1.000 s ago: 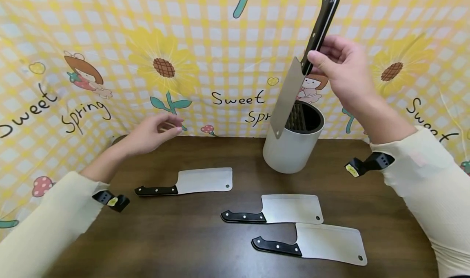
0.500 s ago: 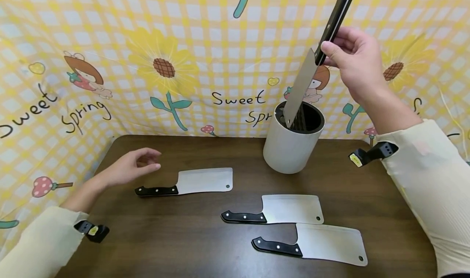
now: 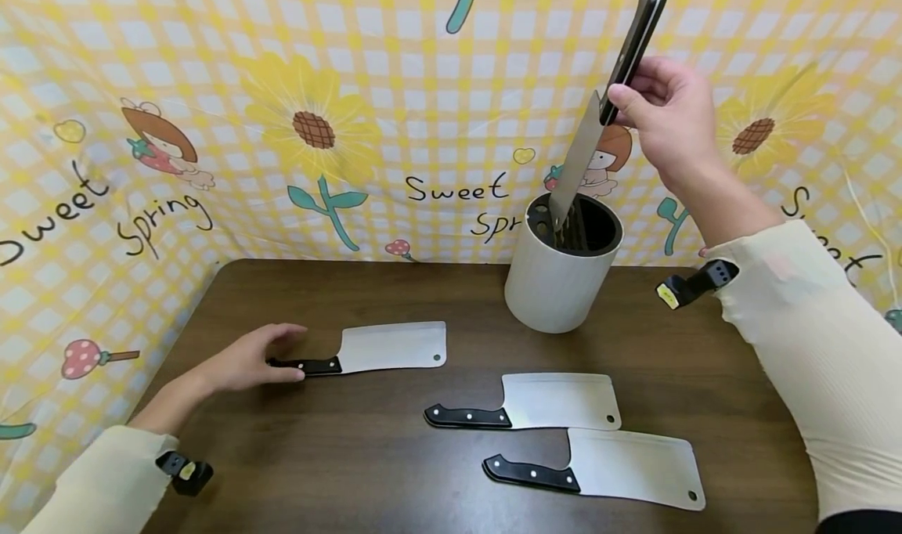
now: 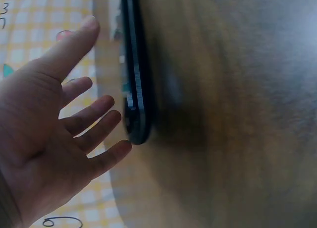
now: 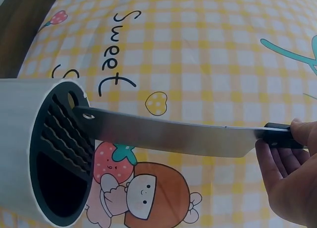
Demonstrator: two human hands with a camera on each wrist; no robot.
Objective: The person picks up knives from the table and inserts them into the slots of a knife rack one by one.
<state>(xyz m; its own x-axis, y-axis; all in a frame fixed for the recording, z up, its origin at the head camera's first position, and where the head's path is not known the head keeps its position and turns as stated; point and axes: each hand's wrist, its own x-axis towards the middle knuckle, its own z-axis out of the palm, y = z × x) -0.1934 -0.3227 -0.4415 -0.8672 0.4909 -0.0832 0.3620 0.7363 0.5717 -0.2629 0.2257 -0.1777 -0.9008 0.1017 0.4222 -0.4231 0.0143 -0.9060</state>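
My right hand point(image 3: 676, 131) pinches the black riveted handle of a cleaver point(image 3: 580, 162), handle up and tilted right. Its blade end with the hole is at the mouth of a white round knife block point(image 3: 553, 291). In the right wrist view the tip of that blade overlaps the slotted dark insert point(image 5: 67, 126). On the table, my left hand point(image 3: 243, 362) is over the handle end of another cleaver point(image 3: 395, 346), thumb on the near side. The left wrist view shows its fingers point(image 4: 94, 131) spread beside the black handle point(image 4: 136, 74), not closed round it.
Two more cleavers lie on the brown table point(image 3: 338, 456): one in the middle point(image 3: 564, 401), the other point(image 3: 637, 467) nearer the front right, their blades meeting at an edge. A yellow checked cloth point(image 3: 423, 80) hangs behind the table and at its sides.
My left hand has come back and down from beside the cloth to the left cleaver's handle. The right hand has brought its cleaver from before the block to over its mouth, the tip lowering slightly.
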